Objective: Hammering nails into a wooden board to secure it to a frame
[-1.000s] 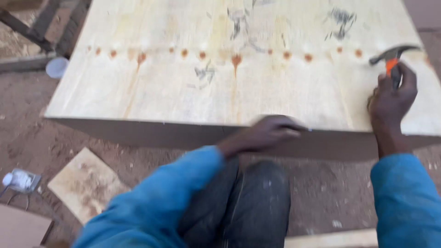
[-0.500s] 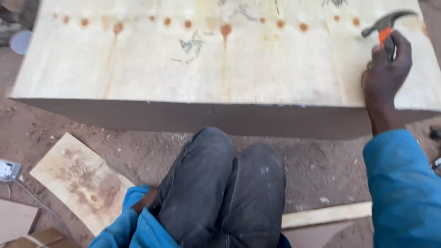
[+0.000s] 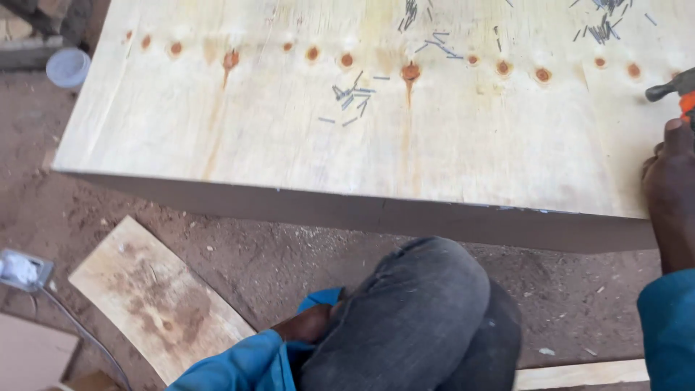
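Fingers of right hand [image 3: 670, 181] are gripping orange-handled steel hammer [image 3: 677, 93] over pale plywood panel [image 3: 289, 137]; left hand [image 3: 308, 324], grip indeterminate, is resting beside knee; loose nails [image 3: 351, 98] are lying undriven.

The pale plywood panel [image 3: 289, 137] offers broad bare wood along its near edge and left part. Loose small grey nails [image 3: 351, 98] litter the middle, with more nails [image 3: 604, 22] at the far right. The right hand [image 3: 670, 185] with the orange-necked steel hammer [image 3: 677, 90] blocks the right edge. The dark-trousered knees [image 3: 427, 318] crowd the near ground; a thin plywood offcut [image 3: 152, 300] lies near left.
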